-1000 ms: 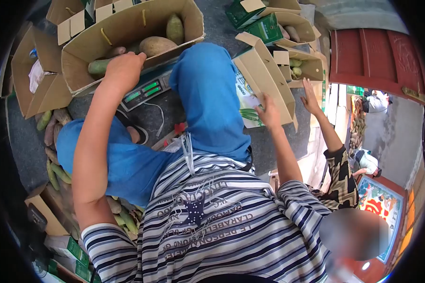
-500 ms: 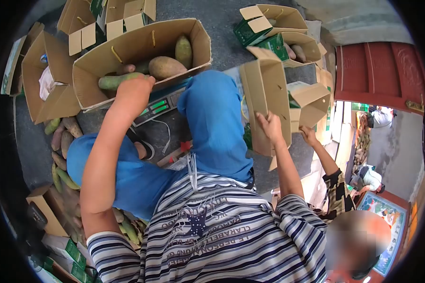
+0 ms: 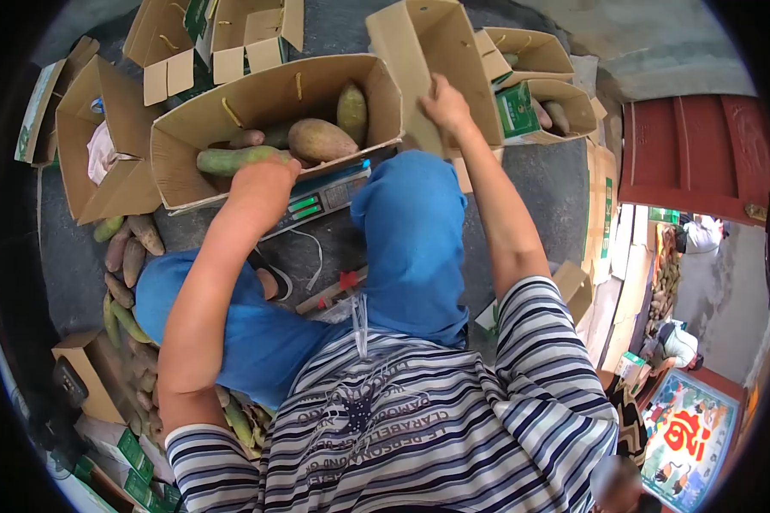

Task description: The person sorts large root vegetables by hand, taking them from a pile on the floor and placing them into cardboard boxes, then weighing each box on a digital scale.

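Note:
My left hand (image 3: 265, 181) reaches over the near wall of a large open cardboard box (image 3: 180, 184), its fingers closed at a green tuber (image 3: 224, 161); whether it grips the tuber or the box edge is hidden. Several tubers lie in this box, among them a big brown one (image 3: 316, 139) and an upright greenish one (image 3: 352, 114). The box stands on a scale (image 3: 334, 193) with a green display. My right hand (image 3: 445, 104) is closed on the edge of a raised, empty-looking cardboard box (image 3: 449, 53), just right of the large one.
Open cartons (image 3: 252, 30) stand at the back, and two more (image 3: 560, 94) at the back right. At the left is a box holding pink cloth (image 3: 101, 154). Loose tubers (image 3: 128, 256) are piled beside my left knee. Another person's sleeve (image 3: 629, 419) shows at the lower right.
My right hand has moved the held cardboard box away from me and left, toward the back cartons. The other person's hand has left the box at the right. My left hand stays at the large box.

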Tool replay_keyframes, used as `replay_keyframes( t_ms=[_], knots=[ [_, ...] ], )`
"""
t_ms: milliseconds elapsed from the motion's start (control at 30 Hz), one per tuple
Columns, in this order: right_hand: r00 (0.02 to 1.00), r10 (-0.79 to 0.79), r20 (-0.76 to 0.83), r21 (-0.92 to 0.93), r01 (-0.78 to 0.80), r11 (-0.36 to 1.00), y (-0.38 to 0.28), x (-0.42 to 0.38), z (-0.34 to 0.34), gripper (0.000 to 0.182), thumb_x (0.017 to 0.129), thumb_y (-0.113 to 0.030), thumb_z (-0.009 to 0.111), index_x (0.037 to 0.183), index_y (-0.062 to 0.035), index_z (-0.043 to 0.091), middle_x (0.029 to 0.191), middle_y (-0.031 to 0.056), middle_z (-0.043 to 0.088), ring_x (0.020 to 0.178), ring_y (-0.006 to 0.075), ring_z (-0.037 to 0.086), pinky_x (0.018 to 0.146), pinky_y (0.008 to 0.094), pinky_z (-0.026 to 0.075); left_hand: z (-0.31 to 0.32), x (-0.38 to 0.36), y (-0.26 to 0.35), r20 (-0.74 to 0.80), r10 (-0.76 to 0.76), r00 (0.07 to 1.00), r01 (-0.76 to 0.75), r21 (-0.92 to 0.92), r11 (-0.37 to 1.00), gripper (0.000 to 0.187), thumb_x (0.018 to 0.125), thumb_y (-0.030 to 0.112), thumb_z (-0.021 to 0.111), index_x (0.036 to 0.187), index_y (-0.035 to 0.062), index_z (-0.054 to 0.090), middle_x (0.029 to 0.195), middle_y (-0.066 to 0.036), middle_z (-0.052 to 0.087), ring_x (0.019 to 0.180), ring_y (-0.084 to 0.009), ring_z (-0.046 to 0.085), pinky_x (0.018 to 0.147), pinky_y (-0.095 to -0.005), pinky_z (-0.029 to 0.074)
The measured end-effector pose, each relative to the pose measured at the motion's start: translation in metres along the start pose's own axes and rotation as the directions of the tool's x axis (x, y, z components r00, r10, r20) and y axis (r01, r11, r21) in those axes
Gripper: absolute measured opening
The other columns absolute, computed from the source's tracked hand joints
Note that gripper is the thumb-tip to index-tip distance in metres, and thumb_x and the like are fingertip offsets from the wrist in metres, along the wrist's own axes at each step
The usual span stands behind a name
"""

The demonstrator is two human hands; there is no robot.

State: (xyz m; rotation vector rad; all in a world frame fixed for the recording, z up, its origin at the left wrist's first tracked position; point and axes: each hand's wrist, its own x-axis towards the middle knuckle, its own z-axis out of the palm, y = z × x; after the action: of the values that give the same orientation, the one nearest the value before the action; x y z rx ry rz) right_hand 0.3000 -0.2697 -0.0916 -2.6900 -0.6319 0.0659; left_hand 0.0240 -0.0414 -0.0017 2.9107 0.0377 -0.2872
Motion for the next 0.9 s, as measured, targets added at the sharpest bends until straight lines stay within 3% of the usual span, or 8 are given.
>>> replay_keyframes(
  t_ms=[67, 133, 233, 367, 533, 733, 833, 900],
  knots=[
    [0.996, 0.023, 0.091, -0.056, -0.018, 0.998, 0.017, -0.018, 0.022, 0.036, 0.081, -0.035, 0.059, 0.098, -0.0031, 0.059, 0.093, 0.0211, 0.065, 0.092, 0.0370, 0.062, 0.081, 0.0465, 0.048, -0.003, 0.000, 0.002, -0.016, 0.000, 1.000, 0.000, -0.001, 1.000, 0.013, 0.081, 0.010, 0.055, 0.092, 0.0037, 0.059, 0.082, -0.019, 0.060, 0.079, -0.0363, 0.062, 0.069, -0.0453, 0.049],
    [0.954, 0.088, 0.287, -0.141, -0.049, 0.989, 0.012, -0.040, 0.010, 0.034, 0.081, -0.034, 0.059, 0.096, -0.0035, 0.060, 0.092, 0.0193, 0.066, 0.090, 0.0357, 0.062, 0.079, 0.0453, 0.049, -0.004, -0.001, 0.005, -0.024, -0.002, 1.000, 0.003, 0.004, 1.000, 0.013, 0.080, 0.009, 0.055, 0.091, 0.0038, 0.059, 0.081, -0.018, 0.060, 0.079, -0.0355, 0.062, 0.068, -0.0446, 0.050],
    [0.973, 0.027, 0.230, -0.216, 0.024, 0.976, 0.025, -0.046, 0.018, 0.031, 0.081, -0.033, 0.060, 0.091, -0.0037, 0.061, 0.089, 0.0177, 0.066, 0.087, 0.0344, 0.063, 0.077, 0.0444, 0.049, -0.008, -0.002, 0.008, -0.018, 0.000, 1.000, 0.000, 0.035, 0.999, 0.015, 0.077, 0.006, 0.056, 0.091, 0.0043, 0.059, 0.084, -0.017, 0.061, 0.080, -0.0340, 0.062, 0.067, -0.0429, 0.051],
    [0.987, -0.146, 0.061, -0.174, 0.155, 0.973, 0.027, -0.012, 0.007, 0.029, 0.081, -0.033, 0.058, 0.085, -0.0050, 0.062, 0.083, 0.0175, 0.066, 0.078, 0.0356, 0.063, 0.071, 0.0459, 0.049, -0.012, -0.003, 0.014, 0.008, -0.047, 0.999, 0.047, 0.067, 0.997, 0.017, 0.074, 0.004, 0.056, 0.091, 0.0053, 0.060, 0.088, -0.016, 0.061, 0.083, -0.0323, 0.063, 0.070, -0.0411, 0.052],
    [0.987, -0.161, -0.014, -0.096, 0.159, 0.983, -0.027, 0.070, -0.014, 0.031, 0.078, -0.034, 0.057, 0.082, -0.0041, 0.063, 0.081, 0.0193, 0.065, 0.080, 0.0364, 0.064, 0.071, 0.0454, 0.049, -0.010, -0.002, 0.015, 0.023, -0.072, 0.997, 0.070, 0.060, 0.996, 0.019, 0.074, 0.005, 0.057, 0.093, 0.0057, 0.061, 0.091, -0.015, 0.061, 0.084, -0.0297, 0.063, 0.071, -0.0396, 0.051],
    [0.993, -0.119, -0.002, -0.150, 0.118, 0.982, -0.125, 0.157, -0.027, 0.034, 0.077, -0.031, 0.054, 0.094, -0.0055, 0.067, 0.099, 0.0184, 0.066, 0.097, 0.0340, 0.062, 0.081, 0.0425, 0.049, -0.012, 0.001, 0.021, 0.068, -0.092, 0.993, 0.084, 0.112, 0.990, 0.018, 0.076, 0.010, 0.057, 0.094, 0.0075, 0.061, 0.091, -0.012, 0.061, 0.083, -0.0261, 0.063, 0.070, -0.0372, 0.050],
    [0.993, -0.119, 0.015, -0.119, 0.120, 0.986, -0.154, 0.191, 0.007, 0.036, 0.078, -0.032, 0.055, 0.096, -0.0033, 0.066, 0.098, 0.0202, 0.066, 0.095, 0.0378, 0.062, 0.082, 0.0440, 0.049, -0.011, 0.002, 0.022, 0.059, -0.098, 0.993, 0.092, 0.099, 0.991, 0.018, 0.076, 0.011, 0.057, 0.093, 0.0079, 0.062, 0.091, -0.011, 0.061, 0.084, -0.0255, 0.063, 0.071, -0.0372, 0.049],
    [0.968, -0.130, 0.213, -0.096, 0.153, 0.984, -0.166, 0.201, 0.039, 0.034, 0.078, -0.025, 0.055, 0.101, -0.0027, 0.064, 0.105, 0.0220, 0.063, 0.102, 0.0365, 0.060, 0.087, 0.0444, 0.048, -0.015, 0.001, 0.024, 0.090, -0.107, 0.990, 0.099, 0.089, 0.991, 0.018, 0.077, 0.012, 0.057, 0.094, 0.0076, 0.062, 0.092, -0.011, 0.061, 0.086, -0.0255, 0.062, 0.072, -0.0375, 0.049]
  ],
)
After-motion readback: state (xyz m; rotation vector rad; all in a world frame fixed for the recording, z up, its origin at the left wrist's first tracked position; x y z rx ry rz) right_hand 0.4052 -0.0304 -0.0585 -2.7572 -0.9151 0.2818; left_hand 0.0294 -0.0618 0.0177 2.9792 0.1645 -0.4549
